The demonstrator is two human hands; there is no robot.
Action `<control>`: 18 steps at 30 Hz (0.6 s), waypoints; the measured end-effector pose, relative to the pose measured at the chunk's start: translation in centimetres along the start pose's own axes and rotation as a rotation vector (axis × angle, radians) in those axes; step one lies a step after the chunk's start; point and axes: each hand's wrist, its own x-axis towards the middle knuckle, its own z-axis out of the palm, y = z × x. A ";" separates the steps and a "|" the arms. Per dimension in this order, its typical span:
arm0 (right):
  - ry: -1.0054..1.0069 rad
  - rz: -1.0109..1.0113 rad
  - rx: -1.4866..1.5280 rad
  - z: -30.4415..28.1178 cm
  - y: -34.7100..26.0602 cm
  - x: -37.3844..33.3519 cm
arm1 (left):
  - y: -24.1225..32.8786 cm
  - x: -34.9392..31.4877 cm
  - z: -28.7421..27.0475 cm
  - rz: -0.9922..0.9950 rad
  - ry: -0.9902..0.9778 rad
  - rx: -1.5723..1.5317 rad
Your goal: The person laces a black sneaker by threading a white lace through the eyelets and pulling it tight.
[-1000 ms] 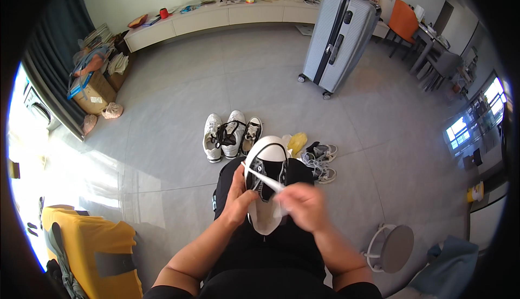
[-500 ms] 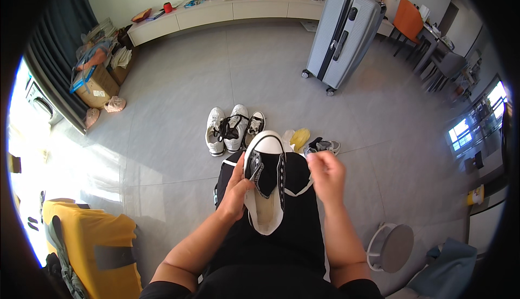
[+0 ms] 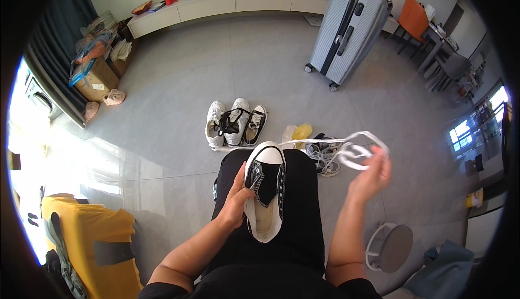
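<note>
My left hand (image 3: 234, 206) grips the side of a black canvas sneaker (image 3: 266, 185) with a white toe cap, held over my lap with its toe pointing away from me. The sneaker's tongue and the eyelets along its side show, with no lace in them. Out to the right, my right hand (image 3: 372, 177) is closed on a long white shoelace (image 3: 325, 141). The lace loops beside my fingers and stretches left past the sneaker's toe, toward the shoes on the floor.
White sneakers (image 3: 215, 125) and a smaller black sneaker (image 3: 254, 125) stand ahead on the floor. Nearby lie a yellow bag (image 3: 302, 131) and a pile of laces (image 3: 326, 166). A silver suitcase (image 3: 346, 39) stands farther off; a round stool (image 3: 394, 248) is at right.
My right hand has swung outward to the right, drawing the white shoelace out into a long loose loop. The sneaker in my left hand has shifted slightly toward me.
</note>
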 end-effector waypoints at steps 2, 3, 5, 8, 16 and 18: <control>-0.074 -0.213 0.124 -1.4 -1.4 1.2 | -0.2 0.2 0.3 -0.002 -0.009 -0.009; -0.127 -0.281 0.088 -1.7 -1.8 1.2 | -0.5 0.5 0.4 -0.012 0.005 -0.011; -0.235 -0.283 0.069 -1.8 -2.3 0.0 | -0.8 0.7 0.8 -0.033 0.015 0.149; -0.667 -0.317 -0.165 -1.3 -2.8 -2.0 | 0.1 0.2 1.5 0.028 0.028 0.791; -1.150 -0.313 -0.871 -0.3 1.2 -8.7 | 0.8 0.5 0.9 0.528 0.204 1.539; -1.205 -0.247 -0.851 -0.4 1.1 -8.8 | 0.8 0.4 0.7 0.470 0.173 1.436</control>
